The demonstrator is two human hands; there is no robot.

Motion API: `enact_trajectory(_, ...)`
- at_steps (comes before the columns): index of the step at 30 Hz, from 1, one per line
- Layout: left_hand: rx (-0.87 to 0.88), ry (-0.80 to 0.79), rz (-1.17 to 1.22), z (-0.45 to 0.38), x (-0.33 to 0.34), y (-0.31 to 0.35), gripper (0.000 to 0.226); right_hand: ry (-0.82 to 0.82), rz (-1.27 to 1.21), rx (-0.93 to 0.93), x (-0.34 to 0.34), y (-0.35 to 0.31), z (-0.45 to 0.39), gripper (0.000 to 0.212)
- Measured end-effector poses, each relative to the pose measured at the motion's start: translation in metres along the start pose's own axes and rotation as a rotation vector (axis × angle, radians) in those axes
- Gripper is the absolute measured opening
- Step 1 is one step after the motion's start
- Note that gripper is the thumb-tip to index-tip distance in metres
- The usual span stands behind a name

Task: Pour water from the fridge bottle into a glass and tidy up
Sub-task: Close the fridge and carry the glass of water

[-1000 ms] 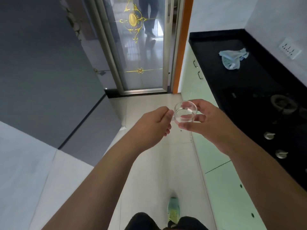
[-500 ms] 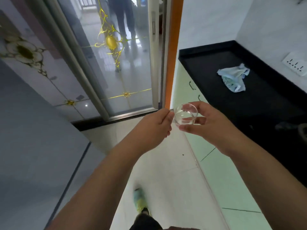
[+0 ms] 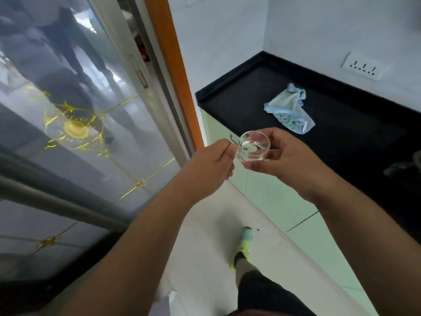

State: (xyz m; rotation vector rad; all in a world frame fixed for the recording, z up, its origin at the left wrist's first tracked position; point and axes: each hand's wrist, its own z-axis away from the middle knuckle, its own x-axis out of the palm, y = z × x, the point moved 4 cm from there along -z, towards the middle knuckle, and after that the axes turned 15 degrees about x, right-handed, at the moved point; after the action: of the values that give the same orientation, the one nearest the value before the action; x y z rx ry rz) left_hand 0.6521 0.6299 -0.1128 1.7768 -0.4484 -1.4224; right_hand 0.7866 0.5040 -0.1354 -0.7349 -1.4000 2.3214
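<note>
A black counter (image 3: 262, 96) meets white walls (image 3: 319, 26), beside a gold-patterned glass door (image 3: 75, 124) on pale tile floor (image 3: 205, 236).

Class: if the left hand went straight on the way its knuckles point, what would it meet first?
Probably the small clear glass, directly ahead of the left hand and held by the right hand; they look nearly touching.

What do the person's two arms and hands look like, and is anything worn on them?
Both forearms are bare: no sleeve shows anywhere in view. The left hand and the right hand wear no glove, and no ring, watch or bracelet is visible. No markings can be made out on them.
</note>
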Motion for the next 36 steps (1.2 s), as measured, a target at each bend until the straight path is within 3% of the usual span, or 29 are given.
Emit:
enact_trajectory(8, -0.057, -0.062, 0.042, -0.155, -0.023, -0.045, 0.036, 0.095, 0.003, 0.034, -0.039, -0.033, -0.138, 0.055)
enact_trajectory(16, 0.057, -0.16, 0.041, -0.275, -0.037, -0.067, 0.031, 0.208, 0.009, 0.08, -0.087, -0.066, -0.222, 0.055)
enact_trajectory(24, 0.181, -0.342, -0.023, -0.387, -0.029, -0.107, 0.031, 0.382, -0.016, 0.183, -0.11, -0.063, -0.299, 0.057)
enact_trajectory(29, 0.209, -0.422, 0.069, -0.455, -0.024, -0.146, 0.03, 0.505, 0.011, 0.239, -0.115, -0.064, -0.357, 0.058)
enact_trajectory(36, 0.192, -0.439, 0.085, -0.545, -0.008, -0.207, 0.028, 0.601, -0.007, 0.255, -0.122, -0.046, -0.46, 0.057)
